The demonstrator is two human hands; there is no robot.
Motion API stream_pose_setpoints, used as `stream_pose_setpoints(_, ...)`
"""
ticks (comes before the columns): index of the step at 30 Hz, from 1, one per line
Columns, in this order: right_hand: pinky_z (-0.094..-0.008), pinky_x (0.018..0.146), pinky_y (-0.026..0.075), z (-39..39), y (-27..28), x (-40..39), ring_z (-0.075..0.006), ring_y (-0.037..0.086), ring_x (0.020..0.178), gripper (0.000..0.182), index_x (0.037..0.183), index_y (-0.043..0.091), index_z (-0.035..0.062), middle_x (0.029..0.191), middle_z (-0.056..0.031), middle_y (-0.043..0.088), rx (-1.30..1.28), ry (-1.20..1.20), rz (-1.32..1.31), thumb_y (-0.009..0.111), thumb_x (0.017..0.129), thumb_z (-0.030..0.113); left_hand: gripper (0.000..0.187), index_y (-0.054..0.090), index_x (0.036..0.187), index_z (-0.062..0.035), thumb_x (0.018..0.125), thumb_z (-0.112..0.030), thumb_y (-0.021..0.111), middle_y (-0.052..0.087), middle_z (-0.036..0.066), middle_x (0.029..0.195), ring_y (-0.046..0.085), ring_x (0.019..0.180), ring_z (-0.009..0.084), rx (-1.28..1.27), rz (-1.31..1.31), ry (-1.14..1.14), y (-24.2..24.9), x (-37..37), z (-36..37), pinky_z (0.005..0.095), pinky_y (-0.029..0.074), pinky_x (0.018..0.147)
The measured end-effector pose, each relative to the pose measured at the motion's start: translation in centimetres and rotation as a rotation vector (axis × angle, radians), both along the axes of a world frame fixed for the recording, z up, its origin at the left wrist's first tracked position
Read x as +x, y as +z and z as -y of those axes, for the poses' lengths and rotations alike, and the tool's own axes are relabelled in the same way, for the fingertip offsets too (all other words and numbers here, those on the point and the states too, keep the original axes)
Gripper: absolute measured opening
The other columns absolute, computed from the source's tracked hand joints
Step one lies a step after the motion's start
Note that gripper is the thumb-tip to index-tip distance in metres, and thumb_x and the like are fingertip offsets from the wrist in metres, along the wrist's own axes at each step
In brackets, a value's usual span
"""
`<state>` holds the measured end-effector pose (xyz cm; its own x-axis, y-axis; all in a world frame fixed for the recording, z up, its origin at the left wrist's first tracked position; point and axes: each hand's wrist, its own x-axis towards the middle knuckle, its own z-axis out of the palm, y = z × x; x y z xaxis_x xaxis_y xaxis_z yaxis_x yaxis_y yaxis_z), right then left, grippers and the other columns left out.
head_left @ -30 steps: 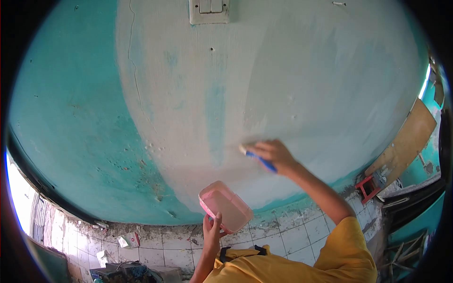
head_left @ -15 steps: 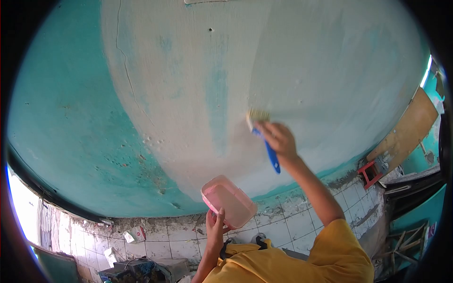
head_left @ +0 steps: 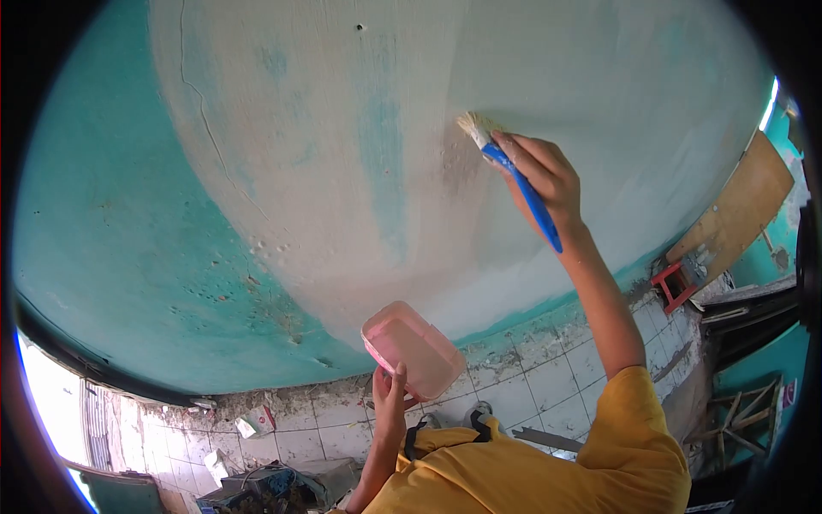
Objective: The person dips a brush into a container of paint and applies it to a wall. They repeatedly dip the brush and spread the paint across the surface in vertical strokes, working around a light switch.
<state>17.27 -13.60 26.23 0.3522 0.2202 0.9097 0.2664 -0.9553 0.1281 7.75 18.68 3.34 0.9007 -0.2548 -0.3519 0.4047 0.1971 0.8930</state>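
Observation:
My right hand (head_left: 541,176) grips a paintbrush with a blue handle (head_left: 514,180), its pale bristles pressed against the wall (head_left: 342,154). The wall is teal at the left and along the bottom, with a broad whitish painted patch in the middle. My left hand (head_left: 388,396) holds a pink rectangular plastic tub (head_left: 413,349) from below, its open side tilted toward the wall. A yellow sleeve covers my right upper arm.
A strip of white tiles (head_left: 548,385) with crumbling plaster runs along the wall's foot. A brown board (head_left: 736,214) and a small red stool (head_left: 674,285) stand at the right. Debris and scraps lie at the lower left. A wooden frame (head_left: 741,415) sits at the far right.
My right hand has swept the brush up the wall, from low in the whitish patch to higher on it. The tub in my left hand has stayed about level.

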Motion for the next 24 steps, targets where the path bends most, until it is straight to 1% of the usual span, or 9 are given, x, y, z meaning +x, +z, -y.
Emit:
stream_pose_setpoints(3,-0.0396,0.081,0.058,-0.6,-5.0,0.1,-0.0275,0.068,0.094,0.044,0.123,0.070,0.0066,0.107,-0.0082,0.070,-0.095,-0.037,0.003,0.077,0.080,0.007,0.075,0.036,0.148,-0.0011,0.099,-0.052,0.063,0.059,0.017,0.130,0.071,0.104,0.0270,-0.018,-0.001,-0.011,0.2,0.1,0.1,0.0378,0.061,0.077)
stream_pose_setpoints(5,-0.0399,0.080,0.058,-0.5,-11.5,0.4,-0.0274,0.068,0.092,0.045,0.125,0.069,0.0069,0.105,-0.0078,0.068,-0.052,0.015,-0.110,0.075,0.081,0.005,0.076,0.035,0.148,-0.0007,0.100,-0.052,0.063,0.059,0.017,0.130,0.071,0.104,0.0263,0.003,-0.005,-0.016,-0.1,0.2,0.1,0.0372,0.061,0.077)
stream_pose_setpoints(7,-0.0400,0.084,0.057,-0.9,-16.9,-0.5,-0.0265,0.067,0.095,0.041,0.124,0.069,0.0084,0.107,-0.0061,0.068,-0.016,0.024,-0.355,0.073,0.084,0.009,0.075,0.035,0.148,-0.0005,0.100,-0.052,0.062,0.059,0.017,0.130,0.071,0.104,0.0261,0.010,-0.010,-0.010,0.0,0.3,0.2,0.0373,0.061,0.077)
stream_pose_setpoints(9,-0.0398,0.084,0.057,-1.1,-18.6,-1.1,-0.0265,0.067,0.096,0.040,0.125,0.070,0.0098,0.107,-0.0052,0.069,0.011,0.061,-0.486,0.073,0.085,0.010,0.075,0.035,0.148,-0.0003,0.100,-0.051,0.062,0.059,0.017,0.130,0.071,0.104,0.0259,0.021,-0.018,-0.011,0.0,0.4,0.1,0.0373,0.061,0.077)
stream_pose_setpoints(10,-0.0395,0.085,0.057,-1.0,-18.9,-1.3,-0.0265,0.067,0.097,0.039,0.125,0.070,0.0112,0.108,-0.0043,0.070,0.036,0.099,-0.616,0.072,0.086,0.011,0.075,0.036,0.148,-0.0004,0.100,-0.052,0.062,0.059,0.017,0.130,0.071,0.104,0.0261,0.015,-0.007,-0.016,0.1,0.4,0.1,0.0373,0.061,0.077)
stream_pose_setpoints(12,-0.0388,0.085,0.057,0.4,-17.0,-0.4,-0.0267,0.067,0.098,0.037,0.125,0.070,0.0134,0.109,-0.0030,0.071,0.015,0.117,-0.633,0.072,0.088,0.011,0.075,0.036,0.148,-0.0004,0.100,-0.052,0.062,0.059,0.017,0.130,0.071,0.104,0.0262,0.009,0.006,-0.022,0.2,0.7,0.1,0.0374,0.061,0.077)
stream_pose_setpoints(19,-0.0380,0.085,0.059,0.3,-1.0,0.3,-0.0273,0.069,0.100,0.040,0.123,0.072,0.0102,0.112,-0.0065,0.072,0.077,0.058,-0.009,0.077,0.084,0.006,0.075,0.036,0.148,-0.0012,0.100,-0.052,0.062,0.059,0.017,0.130,0.071,0.103,0.0269,-0.015,0.012,-0.030,0.3,0.6,-0.1,0.0399,0.061,0.080)
stream_pose_setpoints(22,-0.0360,0.087,0.060,-0.2,-2.7,0.2,-0.0286,0.070,0.102,0.041,0.126,0.072,0.0074,0.114,-0.0102,0.073,0.050,-0.051,0.037,0.076,0.085,0.000,0.075,0.036,0.148,-0.0017,0.100,-0.052,0.062,0.059,0.017,0.130,0.071,0.103,0.0273,-0.023,-0.002,-0.017,-0.1,0.5,0.0,0.0403,0.061,0.079)
stream_pose_setpoints(24,-0.0371,0.085,0.060,-0.6,-7.7,0.6,-0.0289,0.069,0.100,0.046,0.125,0.072,0.0082,0.112,-0.0108,0.072,0.013,-0.063,-0.012,0.075,0.081,-0.002,0.074,0.037,0.148,-0.0020,0.100,-0.052,0.062,0.060,0.017,0.130,0.071,0.103,0.0276,-0.034,0.004,-0.009,-0.2,0.6,-0.1,0.0402,0.061,0.079)
